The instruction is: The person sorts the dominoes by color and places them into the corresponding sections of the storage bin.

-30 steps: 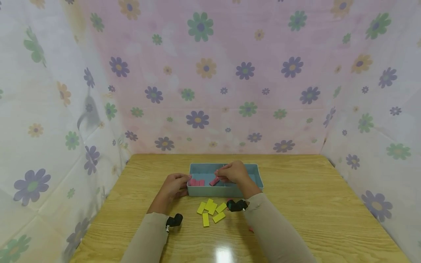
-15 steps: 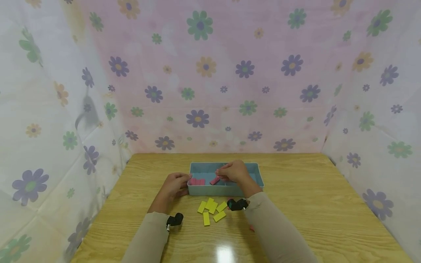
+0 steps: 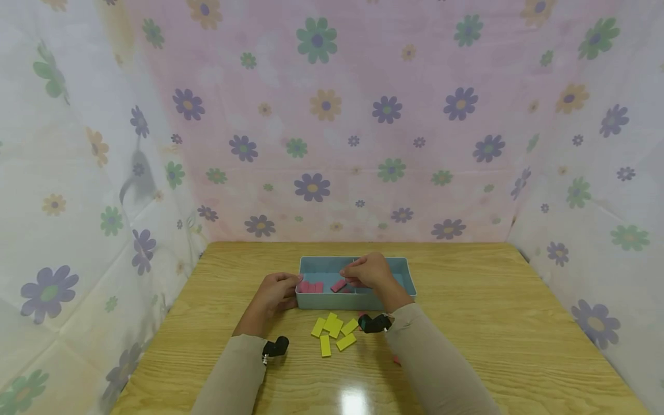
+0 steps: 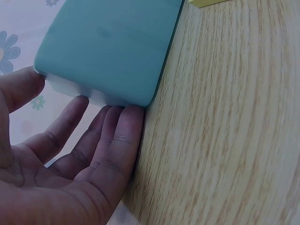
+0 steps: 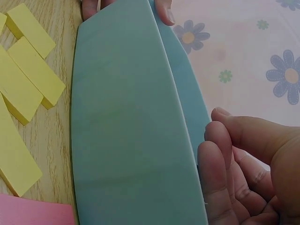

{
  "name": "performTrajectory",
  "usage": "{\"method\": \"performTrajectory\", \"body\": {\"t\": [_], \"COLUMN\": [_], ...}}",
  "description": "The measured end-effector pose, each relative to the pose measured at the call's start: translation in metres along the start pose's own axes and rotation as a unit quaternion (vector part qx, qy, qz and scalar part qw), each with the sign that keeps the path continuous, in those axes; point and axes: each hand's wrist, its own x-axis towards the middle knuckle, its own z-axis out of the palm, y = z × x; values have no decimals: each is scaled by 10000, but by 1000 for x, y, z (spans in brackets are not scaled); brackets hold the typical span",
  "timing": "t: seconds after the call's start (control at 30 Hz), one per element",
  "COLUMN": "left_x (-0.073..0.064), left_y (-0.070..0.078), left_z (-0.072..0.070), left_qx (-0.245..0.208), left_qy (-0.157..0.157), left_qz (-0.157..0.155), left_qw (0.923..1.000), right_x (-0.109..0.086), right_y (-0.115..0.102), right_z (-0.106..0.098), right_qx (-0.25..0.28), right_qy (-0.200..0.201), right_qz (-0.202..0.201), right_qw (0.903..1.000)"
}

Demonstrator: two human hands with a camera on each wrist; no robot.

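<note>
Upper frame and both sides: filled by flowered cloth (image 3: pixel 342 155) | lower frame: spanned by wood-grain table (image 3: pixel 487 323) | bottom centre: marked by bright glare (image 3: pixel 354 401)

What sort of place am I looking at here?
Probably a staged tabletop booth: a table, floral sheets hung on three sides of it, and a box with yellow blocks just in front.

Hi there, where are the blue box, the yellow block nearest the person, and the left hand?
Blue box (image 3: pixel 329 302): head view, its near outer wall.
Yellow block (image 3: pixel 325 346): head view, its top face.
Left hand (image 3: pixel 272 293): head view, the back of it.
</note>
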Motion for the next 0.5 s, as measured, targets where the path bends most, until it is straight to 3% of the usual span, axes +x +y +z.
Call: {"method": "performTrajectory", "body": {"t": [0.5], "left_x": [1], "left_y": [-1], "left_z": [0], "left_qx": [-124], "left_qy": [64], "left_qz": [-116], "left_qw": [9998], "right_x": [3], "right_y": [5], "right_z": [-5], "right_qx": [197], "right_qy": [-120], "right_qz": [-77], "right_qw": [9997]}}
